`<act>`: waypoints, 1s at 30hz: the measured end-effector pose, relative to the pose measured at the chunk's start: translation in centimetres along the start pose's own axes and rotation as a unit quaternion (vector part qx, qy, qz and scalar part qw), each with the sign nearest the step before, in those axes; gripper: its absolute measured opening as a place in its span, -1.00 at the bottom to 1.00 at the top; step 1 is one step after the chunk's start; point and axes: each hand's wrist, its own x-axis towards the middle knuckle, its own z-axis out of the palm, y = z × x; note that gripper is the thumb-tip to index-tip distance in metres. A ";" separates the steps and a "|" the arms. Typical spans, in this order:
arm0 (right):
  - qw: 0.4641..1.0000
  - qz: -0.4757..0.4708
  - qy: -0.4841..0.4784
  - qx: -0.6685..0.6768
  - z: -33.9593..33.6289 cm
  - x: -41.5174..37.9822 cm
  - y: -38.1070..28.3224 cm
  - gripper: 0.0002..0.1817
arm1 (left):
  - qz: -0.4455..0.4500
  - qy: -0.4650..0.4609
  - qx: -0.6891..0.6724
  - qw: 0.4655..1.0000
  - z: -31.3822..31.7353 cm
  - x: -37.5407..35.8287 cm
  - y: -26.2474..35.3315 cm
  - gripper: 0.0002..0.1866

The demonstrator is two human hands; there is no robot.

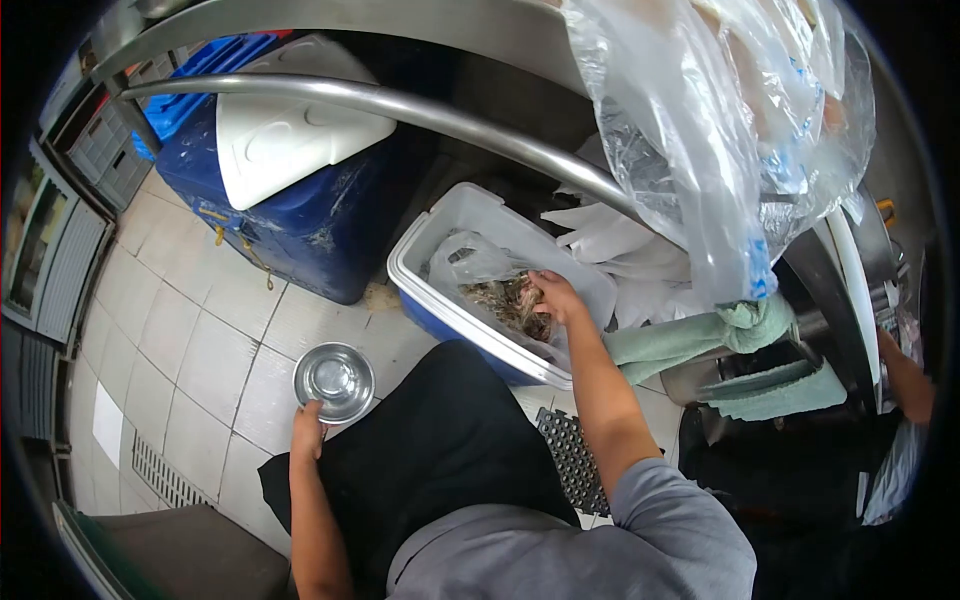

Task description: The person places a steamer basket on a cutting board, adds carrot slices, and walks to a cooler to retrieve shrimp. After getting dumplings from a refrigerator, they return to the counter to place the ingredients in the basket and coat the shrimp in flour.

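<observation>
My left hand point(309, 430) is closed on the rim of a round metal bowl point(335, 382), thumb over the near edge. The bowl is held above the floor tiles, and nothing shows inside it. Reaching into a white-lined cooler box point(440, 300), my right hand point(556, 297) has its fingers curled into a grey-brown heap of what looks like raw shrimp point(505, 305). A clear plastic bag point(468, 256) lies around the heap. The fingertips are partly hidden by the heap.
A dark blue tub point(290, 215) with a white lid point(290, 130) stands behind left. A metal rail point(450, 125) crosses overhead. Plastic bags point(690, 130) hang at upper right above a green cloth point(670, 338). At the right edge another person's arm point(908, 380) shows.
</observation>
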 end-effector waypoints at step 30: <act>0.772 -0.034 0.195 -0.604 -0.9 -3.5 -1.1 -0.37 | -0.028 -0.083 -0.066 0.994 2.3 -1.3 2.4 -0.52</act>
